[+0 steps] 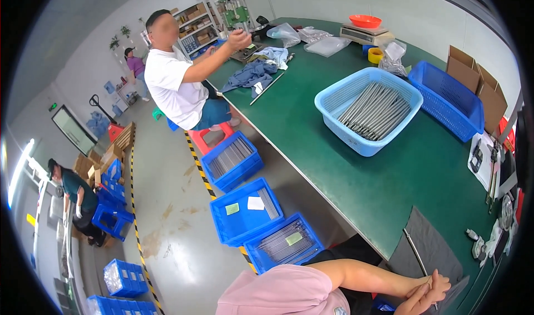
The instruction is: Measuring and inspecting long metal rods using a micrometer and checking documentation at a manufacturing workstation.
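Two hands, the left hand (418,299) and the right hand (436,286), are clasped over the dark mat (431,242), nothing visibly gripped; the metal rod (414,251) is best lifted level.

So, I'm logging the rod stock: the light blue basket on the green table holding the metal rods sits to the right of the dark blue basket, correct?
Not quite. The head view shows the light blue basket of metal rods on the green table to the left of the dark blue basket.
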`<move>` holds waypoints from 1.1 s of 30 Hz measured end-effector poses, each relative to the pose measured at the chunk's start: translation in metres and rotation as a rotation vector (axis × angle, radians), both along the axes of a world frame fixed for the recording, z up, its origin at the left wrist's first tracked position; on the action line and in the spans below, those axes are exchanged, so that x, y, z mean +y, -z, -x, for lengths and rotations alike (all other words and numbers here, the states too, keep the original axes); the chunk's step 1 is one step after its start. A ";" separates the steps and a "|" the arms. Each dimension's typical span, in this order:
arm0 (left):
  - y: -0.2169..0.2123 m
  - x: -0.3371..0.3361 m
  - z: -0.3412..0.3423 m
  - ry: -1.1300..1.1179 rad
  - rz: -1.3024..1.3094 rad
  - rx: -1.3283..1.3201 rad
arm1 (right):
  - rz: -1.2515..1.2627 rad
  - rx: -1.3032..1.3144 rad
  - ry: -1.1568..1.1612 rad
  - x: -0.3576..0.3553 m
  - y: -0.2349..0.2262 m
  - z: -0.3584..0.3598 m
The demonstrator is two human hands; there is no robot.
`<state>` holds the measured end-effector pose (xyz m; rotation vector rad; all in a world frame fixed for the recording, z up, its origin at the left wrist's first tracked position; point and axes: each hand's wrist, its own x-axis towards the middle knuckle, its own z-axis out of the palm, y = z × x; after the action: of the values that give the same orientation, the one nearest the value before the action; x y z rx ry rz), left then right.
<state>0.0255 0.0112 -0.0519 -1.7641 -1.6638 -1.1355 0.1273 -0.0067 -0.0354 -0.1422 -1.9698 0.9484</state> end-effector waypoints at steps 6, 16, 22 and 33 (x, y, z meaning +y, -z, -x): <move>-0.019 -0.004 0.009 -0.044 0.098 -0.025 | 0.050 -0.039 -0.026 0.007 -0.001 0.004; 0.012 0.010 -0.019 0.118 0.223 -0.096 | 0.166 -0.178 0.009 -0.019 -0.019 0.008; -0.034 -0.024 -0.015 0.249 0.214 -0.233 | 0.280 0.055 0.286 -0.029 -0.031 -0.022; -0.047 -0.041 0.011 0.303 0.354 -0.227 | 0.231 -0.302 0.825 -0.040 -0.025 -0.062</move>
<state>0.0148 -0.0294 -0.0045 -2.2410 -1.8666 -1.2713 0.1894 -0.0465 -0.0104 -1.1856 -1.7851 0.6062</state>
